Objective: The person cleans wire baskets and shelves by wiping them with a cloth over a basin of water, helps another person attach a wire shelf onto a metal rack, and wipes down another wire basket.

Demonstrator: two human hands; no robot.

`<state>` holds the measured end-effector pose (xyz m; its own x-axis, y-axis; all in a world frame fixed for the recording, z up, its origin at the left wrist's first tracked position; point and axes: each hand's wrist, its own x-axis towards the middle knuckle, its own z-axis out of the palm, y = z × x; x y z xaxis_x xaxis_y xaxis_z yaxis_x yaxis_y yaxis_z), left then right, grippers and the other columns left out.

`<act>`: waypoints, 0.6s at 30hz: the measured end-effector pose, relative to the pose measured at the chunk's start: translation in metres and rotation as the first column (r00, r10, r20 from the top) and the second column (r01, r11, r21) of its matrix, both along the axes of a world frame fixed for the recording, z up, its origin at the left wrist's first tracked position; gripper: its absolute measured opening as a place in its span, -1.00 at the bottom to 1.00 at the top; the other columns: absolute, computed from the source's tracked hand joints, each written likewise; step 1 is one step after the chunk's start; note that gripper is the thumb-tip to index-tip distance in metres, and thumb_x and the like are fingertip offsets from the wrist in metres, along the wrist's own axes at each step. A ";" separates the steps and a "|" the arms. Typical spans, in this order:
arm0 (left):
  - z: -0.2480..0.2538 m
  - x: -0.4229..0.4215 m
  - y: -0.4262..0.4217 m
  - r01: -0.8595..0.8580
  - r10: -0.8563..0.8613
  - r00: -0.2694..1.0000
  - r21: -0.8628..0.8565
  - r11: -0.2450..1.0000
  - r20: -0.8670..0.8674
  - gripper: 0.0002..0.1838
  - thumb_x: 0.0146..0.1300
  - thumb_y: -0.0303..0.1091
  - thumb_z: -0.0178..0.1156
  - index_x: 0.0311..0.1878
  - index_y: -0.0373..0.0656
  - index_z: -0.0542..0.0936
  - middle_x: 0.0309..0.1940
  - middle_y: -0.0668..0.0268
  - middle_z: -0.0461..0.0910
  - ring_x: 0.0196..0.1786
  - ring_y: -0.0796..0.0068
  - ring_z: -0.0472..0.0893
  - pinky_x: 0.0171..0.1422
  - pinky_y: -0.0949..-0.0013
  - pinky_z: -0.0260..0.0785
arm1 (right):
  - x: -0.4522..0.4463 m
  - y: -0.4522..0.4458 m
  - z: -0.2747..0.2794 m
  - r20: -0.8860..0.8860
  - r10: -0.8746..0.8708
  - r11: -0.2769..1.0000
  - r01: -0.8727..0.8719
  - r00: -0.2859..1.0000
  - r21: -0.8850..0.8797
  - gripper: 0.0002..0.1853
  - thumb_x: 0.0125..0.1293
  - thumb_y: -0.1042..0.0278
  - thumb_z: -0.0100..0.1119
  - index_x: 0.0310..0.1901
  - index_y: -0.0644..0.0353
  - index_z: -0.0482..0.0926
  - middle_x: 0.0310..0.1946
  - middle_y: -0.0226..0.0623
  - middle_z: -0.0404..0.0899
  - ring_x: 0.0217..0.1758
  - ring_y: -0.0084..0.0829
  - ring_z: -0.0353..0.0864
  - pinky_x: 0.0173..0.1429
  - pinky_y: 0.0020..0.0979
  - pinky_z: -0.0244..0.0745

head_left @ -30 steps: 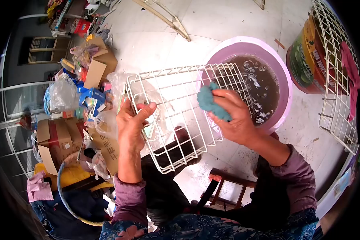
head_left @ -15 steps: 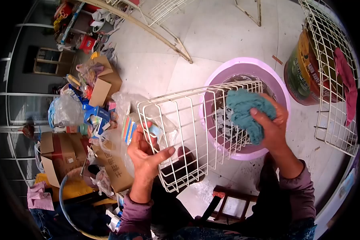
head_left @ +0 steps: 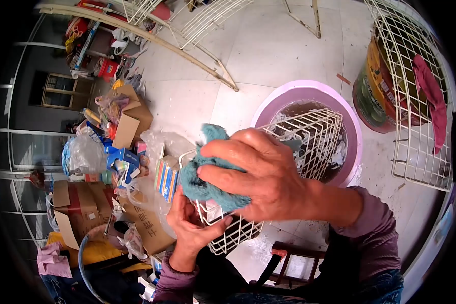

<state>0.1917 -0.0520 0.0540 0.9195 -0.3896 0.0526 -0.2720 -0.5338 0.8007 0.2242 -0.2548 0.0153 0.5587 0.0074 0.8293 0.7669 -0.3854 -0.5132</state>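
Note:
A white wire basket [head_left: 313, 133] slants across the middle, its far end dipping into a pink-purple basin [head_left: 353, 117] of dark, murky water. My left hand [head_left: 192, 223] is closed around the basket's near end. My right hand [head_left: 268, 177] grips a teal cloth [head_left: 213, 185] and presses it against the near end, just above my left hand. The cloth and right hand hide much of the basket's middle and near wires.
A large patterned bucket [head_left: 372, 91] stands right of the basin, with a white wire rack [head_left: 405, 101] and red cloth [head_left: 430, 101] against it. Cardboard boxes [head_left: 78, 202] and plastic bags crowd the left. A small dark red stool [head_left: 301, 261] is below.
My right hand has carried the teal cloth left along the basket, from its far end over the basin to the near end by my left hand. My left hand keeps its hold.

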 end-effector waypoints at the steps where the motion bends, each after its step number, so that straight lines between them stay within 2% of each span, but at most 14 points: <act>1: -0.005 -0.003 -0.002 -0.075 0.063 0.995 -0.152 0.985 -0.081 -0.10 -0.27 -0.59 0.46 0.22 -0.46 0.22 0.04 0.09 0.44 0.04 0.36 0.52 0.16 0.27 0.43 | 0.000 0.005 -0.010 0.014 -0.059 0.998 0.059 0.998 -0.012 -0.71 0.17 0.08 0.19 -0.22 0.12 0.59 -0.20 -0.36 0.52 -0.29 -0.44 0.45 -0.29 -0.42 0.45; 2: -0.009 -0.006 -0.004 -0.163 0.118 0.979 -0.298 0.941 -0.166 -0.09 -0.28 -0.59 0.46 0.23 -0.46 0.22 0.03 0.08 0.45 0.04 0.36 0.53 0.15 0.27 0.43 | -0.002 0.004 -0.017 0.002 -0.101 0.995 0.101 0.995 -0.020 -0.72 0.17 0.09 0.17 -0.23 0.11 0.59 -0.21 -0.38 0.51 -0.29 -0.47 0.45 -0.31 -0.43 0.45; 3: -0.007 -0.007 -0.009 -0.169 0.141 0.983 -0.296 0.940 -0.114 -0.12 -0.30 -0.59 0.48 0.19 -0.44 0.26 -0.17 0.23 0.50 -0.12 0.47 0.56 0.01 0.39 0.46 | 0.001 -0.002 -0.028 0.038 -0.124 0.992 0.125 0.992 -0.020 -0.74 0.17 0.11 0.16 -0.23 0.09 0.60 -0.19 -0.40 0.52 -0.29 -0.50 0.45 -0.30 -0.46 0.45; 4: -0.009 -0.012 0.005 -0.194 0.173 0.975 -0.160 0.968 -0.139 -0.14 -0.32 -0.59 0.50 0.15 -0.42 0.28 -0.38 0.40 0.43 -0.27 0.62 0.52 -0.14 0.51 0.43 | -0.003 -0.010 -0.032 0.009 -0.139 0.990 0.139 0.990 0.028 -0.73 0.14 0.11 0.18 -0.24 0.12 0.59 -0.20 -0.35 0.52 -0.31 -0.46 0.47 -0.31 -0.47 0.44; 6: -0.007 -0.010 -0.002 -0.181 0.161 0.980 -0.184 0.966 -0.117 -0.16 -0.32 -0.59 0.50 0.13 -0.40 0.30 -0.47 0.49 0.32 -0.37 0.72 0.44 -0.23 0.59 0.36 | -0.004 -0.024 -0.052 0.082 -0.226 0.971 0.232 0.971 -0.064 -0.71 0.18 0.12 0.16 -0.24 0.19 0.58 -0.19 -0.27 0.53 -0.32 -0.44 0.49 -0.33 -0.45 0.43; 8: -0.008 -0.012 -0.001 -0.197 0.177 0.977 -0.179 0.964 -0.119 -0.15 -0.32 -0.59 0.50 0.13 -0.41 0.29 -0.46 0.48 0.33 -0.36 0.71 0.44 -0.23 0.59 0.37 | -0.011 -0.048 -0.062 0.013 -0.268 0.953 0.268 0.963 -0.142 -0.76 0.21 0.25 0.16 -0.26 0.28 0.56 -0.24 -0.16 0.55 -0.32 -0.38 0.52 -0.35 -0.37 0.45; 9: -0.008 -0.012 -0.001 -0.205 0.186 0.975 -0.172 0.964 -0.120 -0.14 -0.33 -0.59 0.50 0.14 -0.41 0.29 -0.45 0.48 0.34 -0.36 0.71 0.44 -0.22 0.59 0.37 | -0.014 -0.054 -0.067 0.014 -0.268 0.953 0.267 0.963 -0.142 -0.76 0.21 0.25 0.16 -0.26 0.28 0.56 -0.24 -0.16 0.55 -0.32 -0.38 0.52 -0.35 -0.37 0.45; 11: -0.008 -0.009 -0.003 -0.155 0.149 0.987 -0.147 0.977 -0.052 -0.14 -0.33 -0.59 0.49 0.15 -0.41 0.28 -0.46 0.48 0.34 -0.35 0.70 0.46 -0.21 0.58 0.38 | -0.018 -0.060 -0.075 -0.317 -0.344 0.922 0.382 0.884 0.065 -0.84 0.23 0.41 0.14 -0.29 0.35 0.56 -0.30 -0.08 0.55 -0.32 -0.28 0.54 -0.36 -0.29 0.46; 13: -0.005 -0.009 0.002 -0.092 0.092 0.996 -0.008 0.996 0.014 -0.11 -0.32 -0.62 0.46 0.18 -0.44 0.24 -0.43 0.46 0.37 -0.29 0.64 0.51 -0.15 0.54 0.42 | -0.027 -0.062 -0.058 -0.404 -0.322 0.904 0.405 0.856 0.139 -0.86 0.21 0.45 0.16 -0.30 0.37 0.56 -0.32 -0.05 0.55 -0.33 -0.22 0.55 -0.35 -0.25 0.46; 14: -0.006 -0.008 0.002 -0.092 0.092 0.996 -0.003 0.996 0.011 -0.11 -0.32 -0.62 0.46 0.18 -0.44 0.24 -0.43 0.46 0.37 -0.29 0.64 0.51 -0.15 0.54 0.42 | -0.030 -0.063 -0.043 -0.471 -0.292 0.881 0.426 0.832 0.206 -0.87 0.19 0.48 0.18 -0.30 0.39 0.56 -0.34 -0.03 0.54 -0.33 -0.16 0.55 -0.34 -0.22 0.46; 15: -0.008 -0.008 0.001 -0.110 0.110 0.994 -0.046 0.993 -0.010 -0.10 -0.33 -0.62 0.46 0.20 -0.44 0.23 -0.42 0.45 0.38 -0.30 0.65 0.51 -0.14 0.54 0.42 | -0.036 -0.062 -0.026 -0.394 -0.260 0.917 0.353 0.881 0.184 -0.81 0.21 0.39 0.19 -0.28 0.37 0.56 -0.28 -0.08 0.55 -0.34 -0.21 0.53 -0.33 -0.29 0.46; 17: -0.009 -0.009 -0.002 -0.164 0.160 0.986 -0.109 0.980 -0.044 -0.05 -0.34 -0.59 0.47 0.23 -0.46 0.23 -0.39 0.42 0.39 -0.35 0.66 0.48 -0.15 0.57 0.39 | -0.038 -0.050 -0.008 -0.122 -0.164 0.980 0.176 0.979 0.091 -0.79 0.16 0.33 0.20 -0.25 0.29 0.57 -0.21 -0.14 0.54 -0.34 -0.29 0.52 -0.33 -0.35 0.46; 18: -0.010 -0.009 -0.002 -0.158 0.154 0.987 -0.109 0.981 -0.046 -0.05 -0.34 -0.59 0.47 0.23 -0.46 0.23 -0.39 0.42 0.39 -0.35 0.66 0.48 -0.15 0.57 0.39 | -0.038 -0.035 -0.007 -0.076 -0.127 0.992 0.128 0.989 0.002 -0.78 0.13 0.31 0.21 -0.24 0.24 0.57 -0.18 -0.18 0.53 -0.34 -0.32 0.52 -0.33 -0.38 0.47</act>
<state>0.1825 -0.0544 0.0440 0.9707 -0.2345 0.0523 -0.1610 -0.4735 0.8659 0.1863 -0.2894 0.0083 0.6155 -0.0732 0.7848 0.6709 -0.4739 -0.5704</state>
